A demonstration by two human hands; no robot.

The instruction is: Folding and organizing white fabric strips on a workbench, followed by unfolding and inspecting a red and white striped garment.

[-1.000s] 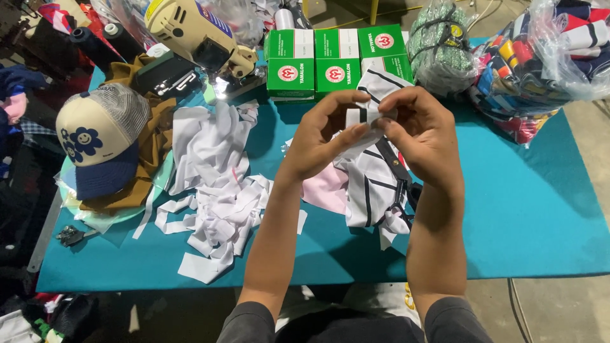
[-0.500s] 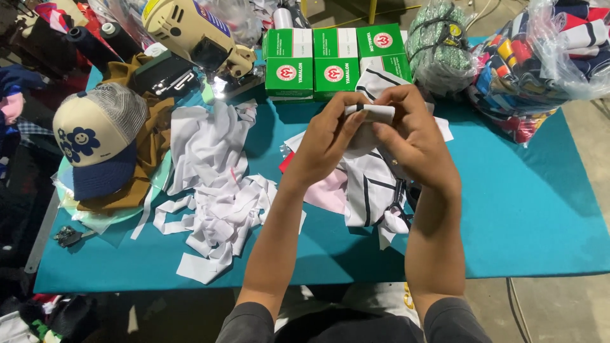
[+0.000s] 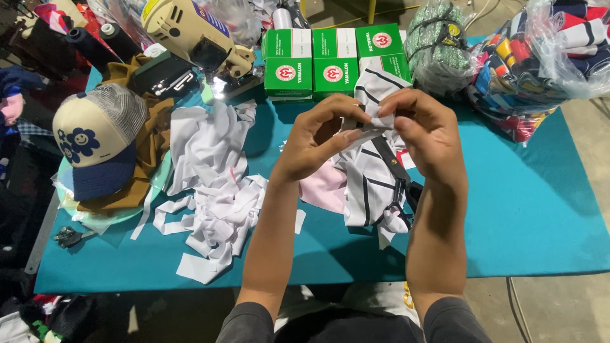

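Since half a second ago, both hands are sitting slightly lower and closer together over the table, and the fold of cloth between them is looking tighter; little else is shifting.

I am seeing the left hand (image 3: 316,141) curled, its thumb and fingertips pinching the upper edge of the white striped fabric piece (image 3: 372,181). I am seeing the right hand (image 3: 427,132) closing on the same edge from the other side, fingers bent and pressing against the cloth just beside the left fingertips. Both hands are touching the fabric and nearly touching each other.

The fabric is hanging down from the pinch, its lower end draping onto the teal table (image 3: 540,222), with a dark strap running along it. A pale pink piece (image 3: 324,187) is lying under it, partly hidden by the left wrist.

Left of the hands, a heap of white scraps (image 3: 213,190) is lying spread on the table. Further left, a cream and navy cap (image 3: 95,143) is resting on brown cloth (image 3: 149,136). At the far edge, green boxes (image 3: 314,60) are standing in a row, with a cream cutting machine (image 3: 190,32) just beside them. A bag of coloured cloth (image 3: 540,57) is sitting at far right.
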